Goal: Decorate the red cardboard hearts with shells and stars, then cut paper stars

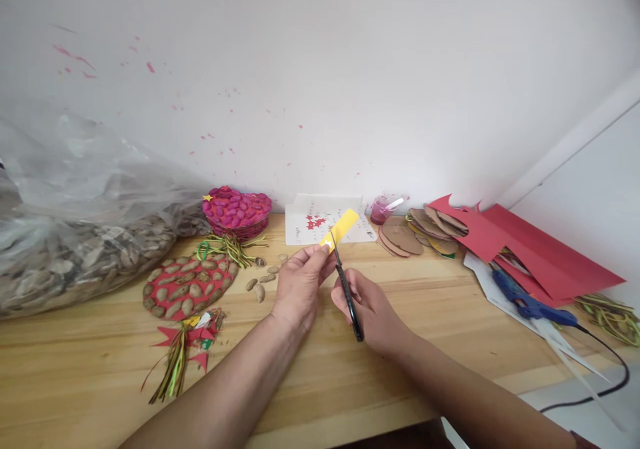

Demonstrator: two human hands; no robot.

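Note:
My left hand (300, 282) pinches the lower end of a narrow yellow paper strip (342, 227), which slants up and to the right above the wooden table (450, 329). My right hand (373, 312) is closed round the black handles of a pair of scissors (346, 289). The blades point up and meet the strip near my left fingertips. Both hands hover over the middle of the table.
A clear bag of seeds (75, 235) lies far left. Nearby sit a pink seed-covered basket (237, 210), a red seed-covered disc (187, 285), loose seeds (260, 285) and red star cut-outs (187, 342). Cardboard shapes (417, 229), red paper sheets (525, 249) and a blue glue gun (530, 302) are right.

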